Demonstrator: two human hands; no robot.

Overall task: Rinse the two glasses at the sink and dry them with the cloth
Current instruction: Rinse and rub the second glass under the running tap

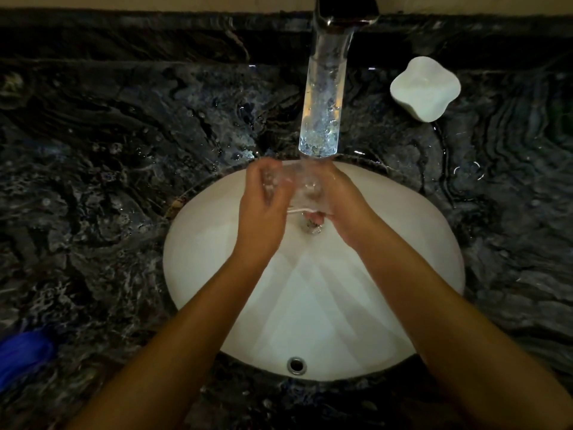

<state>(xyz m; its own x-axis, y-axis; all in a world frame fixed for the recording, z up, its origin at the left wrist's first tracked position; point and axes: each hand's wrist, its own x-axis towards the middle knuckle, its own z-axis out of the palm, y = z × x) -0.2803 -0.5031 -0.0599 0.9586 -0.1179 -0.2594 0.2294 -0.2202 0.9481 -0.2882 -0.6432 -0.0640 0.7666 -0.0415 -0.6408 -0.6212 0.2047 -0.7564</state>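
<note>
At the bottom of the frame two bare forearms reach up over the white oval porcelain sink, set into a dark, veined marble table that glistens with splashed water. At the lower left edge lies a blue cloth, dry work not yet begun by the look of it. Near the middle of the frame both hands meet over the drain: the left hand curls around one end of a clear drinking glass lying roughly sideways, and the right hand grasps its other end, so the glass sits between them, touching both. Just above, a broad stream of water falls from the chrome tap at the top centre onto the glass. Whether a second glass is anywhere in view I cannot tell. At the upper right rests a white rounded ceramic dish. The task seems early: one glass mid-rinse, drying still ahead.
</note>
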